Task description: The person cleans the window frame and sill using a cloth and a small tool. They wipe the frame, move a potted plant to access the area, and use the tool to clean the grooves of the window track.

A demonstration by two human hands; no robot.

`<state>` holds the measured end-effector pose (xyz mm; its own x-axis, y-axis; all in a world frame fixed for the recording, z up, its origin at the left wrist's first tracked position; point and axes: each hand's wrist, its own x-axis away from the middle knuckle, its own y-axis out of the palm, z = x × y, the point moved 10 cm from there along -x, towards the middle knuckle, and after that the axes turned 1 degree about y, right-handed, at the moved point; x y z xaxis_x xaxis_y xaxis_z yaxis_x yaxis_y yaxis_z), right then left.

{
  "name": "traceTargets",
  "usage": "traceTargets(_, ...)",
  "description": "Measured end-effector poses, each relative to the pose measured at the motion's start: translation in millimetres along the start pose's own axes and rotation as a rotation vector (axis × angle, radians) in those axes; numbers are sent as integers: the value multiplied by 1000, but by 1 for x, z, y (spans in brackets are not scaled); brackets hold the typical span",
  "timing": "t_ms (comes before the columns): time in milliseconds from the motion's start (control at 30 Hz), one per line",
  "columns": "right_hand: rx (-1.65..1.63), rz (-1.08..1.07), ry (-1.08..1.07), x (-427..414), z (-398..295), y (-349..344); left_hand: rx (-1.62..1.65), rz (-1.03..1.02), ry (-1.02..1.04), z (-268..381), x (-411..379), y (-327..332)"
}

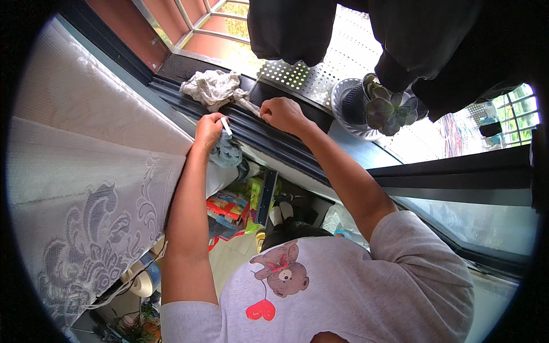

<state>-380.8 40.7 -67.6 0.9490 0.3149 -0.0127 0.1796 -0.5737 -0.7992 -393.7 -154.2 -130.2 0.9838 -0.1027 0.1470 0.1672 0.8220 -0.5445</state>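
Observation:
My left hand (209, 130) is at the inner edge of the black window track (274, 133), its fingers closed around a short white stick-like piece (226, 126). Just below those fingers hangs a bunched grey-blue cloth or mesh (226, 151); whether it is joined to the white piece cannot be told. Over the track, my right hand (283, 113) has its fingers curled on the twisted end of an off-white rag (212, 88). The rest of that rag lies crumpled on the dark sill to the left.
A potted succulent (390, 109) stands in a clear plastic dish (343, 94) on the outer ledge. Dark clothes (291, 30) hang overhead. A lace curtain (107, 171) falls at left. Colourful bags (231, 206) lie below the window, and a perforated metal panel (296, 77) lies outside.

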Motion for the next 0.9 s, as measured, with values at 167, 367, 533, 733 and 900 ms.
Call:
traceTargets(167, 48, -25, 26, 1, 1, 8, 16, 8, 2, -6, -3, 0)
traceTargets(367, 282, 16, -94, 1, -12, 12, 4, 17, -24, -8, -2, 0)
traceTargets(533, 288, 77, -134, 8, -19, 7, 7, 23, -26, -8, -4, 0)
traceTargets(733, 179, -5, -119, 8, -15, 6, -29, 32, 1, -6, -4, 1)
traceTargets(900, 140, -7, -60, 5, -9, 5, -34, 58, 5, -5, -3, -2)
